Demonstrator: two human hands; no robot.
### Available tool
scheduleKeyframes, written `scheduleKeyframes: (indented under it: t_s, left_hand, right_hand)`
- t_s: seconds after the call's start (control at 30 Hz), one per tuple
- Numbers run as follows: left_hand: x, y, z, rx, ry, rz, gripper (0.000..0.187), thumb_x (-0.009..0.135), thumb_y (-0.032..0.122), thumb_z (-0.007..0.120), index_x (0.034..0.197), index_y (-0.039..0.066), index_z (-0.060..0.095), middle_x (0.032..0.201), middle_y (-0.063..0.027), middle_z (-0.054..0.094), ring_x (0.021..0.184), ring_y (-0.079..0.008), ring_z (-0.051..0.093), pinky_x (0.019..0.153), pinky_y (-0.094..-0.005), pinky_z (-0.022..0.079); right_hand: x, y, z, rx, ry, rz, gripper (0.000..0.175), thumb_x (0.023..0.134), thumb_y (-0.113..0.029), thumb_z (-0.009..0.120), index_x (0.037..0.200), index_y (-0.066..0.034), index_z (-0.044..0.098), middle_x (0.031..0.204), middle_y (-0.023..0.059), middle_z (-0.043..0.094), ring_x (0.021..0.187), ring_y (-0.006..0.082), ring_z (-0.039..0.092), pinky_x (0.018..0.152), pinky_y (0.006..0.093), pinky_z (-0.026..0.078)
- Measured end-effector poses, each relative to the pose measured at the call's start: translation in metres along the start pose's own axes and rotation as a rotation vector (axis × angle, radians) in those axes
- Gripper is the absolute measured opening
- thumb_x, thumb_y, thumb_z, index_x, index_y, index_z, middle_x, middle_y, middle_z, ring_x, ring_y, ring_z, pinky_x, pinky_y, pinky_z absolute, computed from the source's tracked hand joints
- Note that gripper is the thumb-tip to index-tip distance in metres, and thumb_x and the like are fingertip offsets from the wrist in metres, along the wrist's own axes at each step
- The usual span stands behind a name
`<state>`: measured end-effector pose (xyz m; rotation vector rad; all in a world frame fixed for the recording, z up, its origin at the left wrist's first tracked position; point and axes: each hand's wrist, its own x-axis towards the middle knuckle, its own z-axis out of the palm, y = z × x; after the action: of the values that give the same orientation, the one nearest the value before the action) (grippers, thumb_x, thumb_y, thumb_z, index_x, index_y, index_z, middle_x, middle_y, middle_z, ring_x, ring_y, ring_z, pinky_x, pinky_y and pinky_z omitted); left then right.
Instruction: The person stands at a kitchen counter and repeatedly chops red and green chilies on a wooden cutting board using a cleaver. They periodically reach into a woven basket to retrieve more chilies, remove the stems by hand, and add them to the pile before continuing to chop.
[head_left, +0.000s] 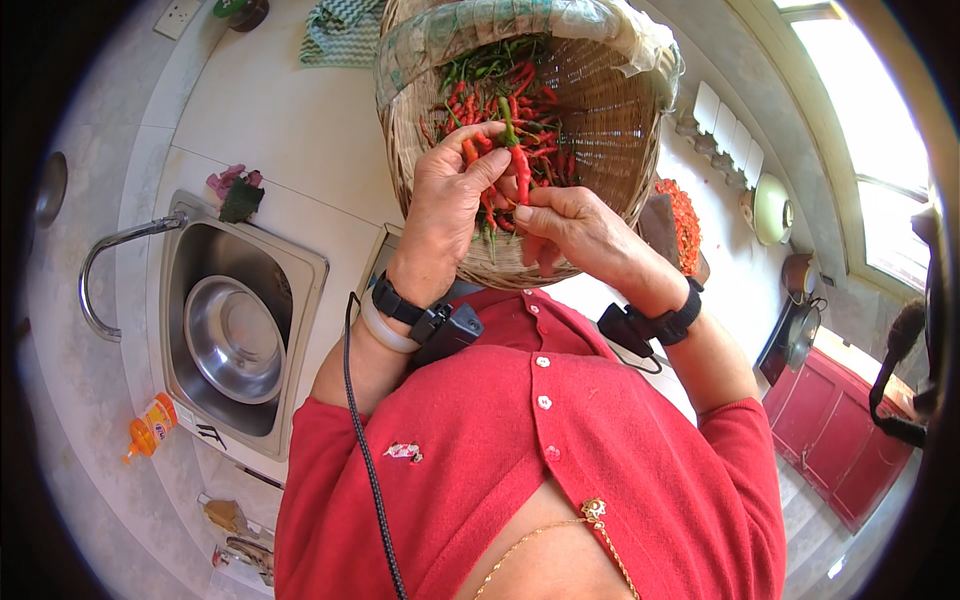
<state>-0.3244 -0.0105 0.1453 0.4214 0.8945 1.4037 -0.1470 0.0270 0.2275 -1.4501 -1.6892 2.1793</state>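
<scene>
A woven wicker basket (615, 127) with a tape-wrapped handle stands before me, holding many red chili peppers (469, 105) and some green ones (487, 64). Over its near side, my left hand (457, 172) holds several red chilies, their ends showing between thumb and fingers. One red chili with a green stem (520, 169) stands upright between my two hands, its stem end at my left thumb and fingers. My right hand (574, 225) pinches the lower tip of this chili between thumb and index finger. Its other fingers are curled beneath, partly hidden.
A steel sink (304, 281) with a metal basin (240, 337) and a curved faucet (94, 262) lies left. Chopped red chilies (681, 225) and a cleaver-like dark blade (658, 225) are right of the basket. A patterned cloth (341, 34) lies behind; an orange bottle (154, 424) stands by the sink.
</scene>
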Motion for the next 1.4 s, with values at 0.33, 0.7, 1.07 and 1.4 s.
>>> scheduleKeyframes:
  t_s: [0.33, 0.7, 1.07, 1.4]
  left_hand:
    - [-0.007, 0.004, 0.012, 0.532, -0.078, 0.095, 0.023, 0.094, 0.003, 0.075, 0.117, 0.002, 0.073, 0.084, -0.0068, 0.074, 0.070, -0.0107, 0.066, 0.064, -0.0278, 0.053]
    - [-0.011, 0.008, 0.014, 0.964, -0.216, 0.475, 0.025, 0.089, -0.001, 0.079, 0.114, -0.001, 0.075, 0.092, -0.0074, 0.073, 0.078, -0.0144, 0.065, 0.070, -0.0285, 0.053]
    - [0.003, 0.003, 0.007, 0.512, -0.149, 0.312, 0.017, 0.093, 0.003, 0.077, 0.110, 0.002, 0.075, 0.104, -0.0036, 0.068, 0.094, -0.0133, 0.064, 0.083, -0.0271, 0.053]
    - [-0.006, 0.004, 0.020, 0.049, -0.248, -0.075, 0.021, 0.100, 0.012, 0.073, 0.117, 0.002, 0.065, 0.098, 0.0010, 0.071, 0.087, -0.0051, 0.063, 0.078, -0.0217, 0.052]
  right_hand:
    - [0.019, -0.004, -0.021, -0.268, 0.418, -0.457, 0.018, 0.097, -0.012, 0.072, 0.104, 0.0045, 0.070, 0.079, 0.0010, 0.063, 0.075, 0.0070, 0.056, 0.066, 0.0262, 0.049]
    - [0.015, -0.004, -0.040, 0.291, 0.149, -0.062, 0.012, 0.100, -0.012, 0.069, 0.103, -0.0008, 0.071, 0.089, -0.0015, 0.067, 0.085, 0.0055, 0.061, 0.075, 0.0233, 0.050]
    - [0.006, -0.002, -0.042, 0.291, 0.246, -0.296, 0.015, 0.102, -0.015, 0.072, 0.105, -0.0009, 0.074, 0.090, 0.0011, 0.071, 0.079, 0.0080, 0.066, 0.073, 0.0247, 0.055]
    - [0.015, 0.000, -0.025, 0.073, 0.379, -0.469, 0.010, 0.099, -0.008, 0.073, 0.102, 0.0014, 0.073, 0.081, -0.0008, 0.069, 0.072, 0.0064, 0.062, 0.065, 0.0234, 0.052]
